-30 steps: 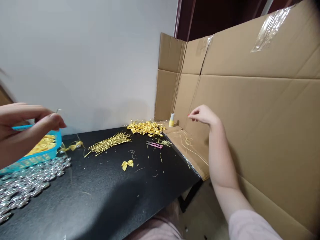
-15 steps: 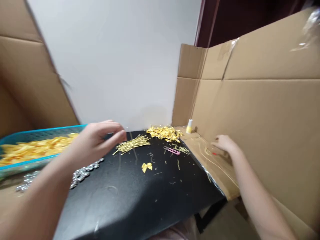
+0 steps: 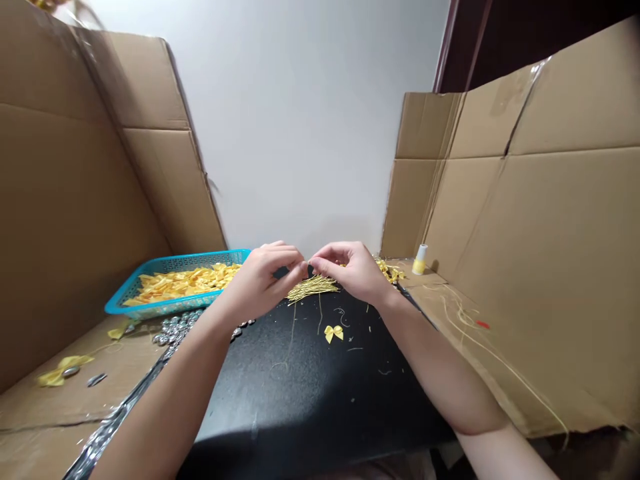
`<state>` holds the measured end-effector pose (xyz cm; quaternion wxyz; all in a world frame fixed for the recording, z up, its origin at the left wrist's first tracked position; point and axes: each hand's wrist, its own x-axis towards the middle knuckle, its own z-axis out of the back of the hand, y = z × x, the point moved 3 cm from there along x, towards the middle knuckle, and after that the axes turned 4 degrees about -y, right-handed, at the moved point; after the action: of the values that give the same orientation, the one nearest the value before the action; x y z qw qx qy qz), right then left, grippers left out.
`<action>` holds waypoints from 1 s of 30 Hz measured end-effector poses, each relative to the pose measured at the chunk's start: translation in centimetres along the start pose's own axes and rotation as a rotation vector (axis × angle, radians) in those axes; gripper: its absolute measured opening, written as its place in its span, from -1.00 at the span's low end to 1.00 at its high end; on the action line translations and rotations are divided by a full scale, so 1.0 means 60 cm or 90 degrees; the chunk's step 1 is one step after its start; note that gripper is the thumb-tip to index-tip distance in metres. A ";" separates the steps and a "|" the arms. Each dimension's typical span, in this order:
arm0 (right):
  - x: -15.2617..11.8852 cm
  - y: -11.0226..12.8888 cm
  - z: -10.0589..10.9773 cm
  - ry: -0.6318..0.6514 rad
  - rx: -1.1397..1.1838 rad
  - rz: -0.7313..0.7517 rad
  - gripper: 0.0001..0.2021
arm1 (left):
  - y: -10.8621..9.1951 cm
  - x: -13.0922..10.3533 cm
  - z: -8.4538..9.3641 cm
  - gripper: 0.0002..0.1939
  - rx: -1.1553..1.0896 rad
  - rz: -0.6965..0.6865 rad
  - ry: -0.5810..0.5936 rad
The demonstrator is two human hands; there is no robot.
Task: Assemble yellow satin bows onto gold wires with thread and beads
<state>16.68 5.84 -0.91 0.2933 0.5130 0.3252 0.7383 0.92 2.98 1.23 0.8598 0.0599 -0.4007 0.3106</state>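
Observation:
My left hand (image 3: 270, 280) and my right hand (image 3: 356, 273) meet fingertip to fingertip above the black table (image 3: 280, 407). Both are closed in a pinch. A thin pale thread (image 3: 293, 333) hangs below the left fingers, and another strand (image 3: 320, 313) hangs under the right ones; what lies right between the fingertips is too small to see. Just beyond and below them is a bundle of gold twist ties (image 3: 314, 288), partly covered by the hands. One yellow ribbon bow (image 3: 333, 333) rests on the table beneath.
At left stands a blue basket (image 3: 117, 308) of yellow ribbon pieces, with silver beads (image 3: 175, 328) before it. A yellow pile (image 3: 390, 270) is partly hidden behind my right hand. A white-and-yellow spool (image 3: 420, 259) and loose thread (image 3: 500, 360) sit right. Cardboard walls (image 3: 565, 233) flank the table.
My right hand has come from the cardboard at right to meet my left hand over the twist ties. The view has turned left, showing more of the basket and silver beads.

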 end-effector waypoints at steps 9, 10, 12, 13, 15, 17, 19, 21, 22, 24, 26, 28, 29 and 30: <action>-0.016 0.011 -0.003 0.026 -0.072 -0.017 -0.86 | 0.034 0.002 0.006 -0.69 0.064 0.070 -0.103; -0.017 0.010 -0.004 0.038 -0.080 -0.023 -0.86 | 0.038 0.001 0.008 -0.69 0.061 0.080 -0.120; -0.016 0.002 -0.007 0.064 -0.091 -0.036 -0.86 | 0.043 0.001 0.010 -0.69 0.058 0.093 -0.151; -0.015 -0.004 -0.009 0.080 -0.096 -0.041 -0.86 | 0.045 0.000 0.012 -0.69 0.058 0.095 -0.164; -0.013 -0.020 -0.016 0.112 -0.105 -0.057 -0.87 | 0.046 0.000 0.014 -0.69 0.059 0.093 -0.185; -0.010 -0.038 -0.027 0.146 -0.101 -0.080 -0.87 | 0.047 -0.001 0.016 -0.68 0.064 0.085 -0.202; -0.007 -0.057 -0.038 0.174 -0.091 -0.096 -0.87 | 0.049 -0.001 0.017 -0.68 0.073 0.079 -0.212; -0.004 -0.074 -0.048 0.188 -0.085 -0.100 -0.86 | 0.053 -0.001 0.017 -0.68 0.091 0.075 -0.213; -0.004 -0.082 -0.052 0.191 -0.083 -0.101 -0.87 | 0.056 -0.001 0.016 -0.68 0.100 0.074 -0.211; -0.002 -0.094 -0.059 0.194 -0.081 -0.103 -0.87 | 0.062 -0.001 0.015 -0.68 0.117 0.070 -0.213; -0.002 -0.103 -0.064 0.199 -0.087 -0.100 -0.88 | 0.069 -0.001 0.014 -0.67 0.132 0.070 -0.219; -0.002 -0.109 -0.069 0.207 -0.097 -0.098 -0.88 | 0.075 -0.002 0.013 -0.67 0.144 0.076 -0.232; -0.003 -0.112 -0.071 0.208 -0.098 -0.100 -0.88 | 0.077 -0.002 0.013 -0.67 0.148 0.081 -0.240; -0.003 -0.114 -0.073 0.209 -0.098 -0.102 -0.88 | 0.078 -0.002 0.013 -0.68 0.151 0.085 -0.248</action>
<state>13.27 9.15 -7.52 0.3327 0.3343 0.3510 0.8089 -2.40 6.40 0.99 0.7309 0.1924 -0.5227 0.3945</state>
